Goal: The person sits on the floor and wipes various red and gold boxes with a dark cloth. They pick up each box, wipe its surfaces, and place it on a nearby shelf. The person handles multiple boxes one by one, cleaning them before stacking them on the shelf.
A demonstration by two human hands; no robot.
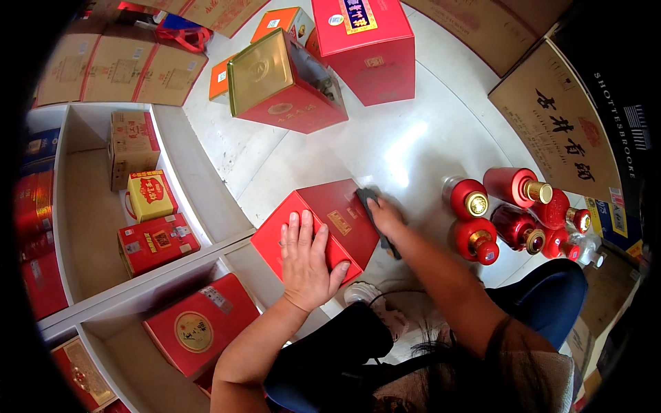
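Observation:
A red gift box (339, 199) stands on the pale tiled floor in front of me, tilted toward my view. My left hand (304, 258) lies flat on its top with the fingers stretched out. At the box's right side, my right hand (387, 217) presses a dark grey cloth (368, 206) along the edge. The fingers of that hand are partly hidden, but they are closed over the cloth. Gold lettering marks the box's far side face.
Several red bottles (469, 196) with gold caps stand on the floor at the right. Beyond the box are a gold-topped red box (303, 107) and a larger red box (379, 69). White shelving (172, 144) with boxes lines the left; a brown carton (558, 117) stands at the right.

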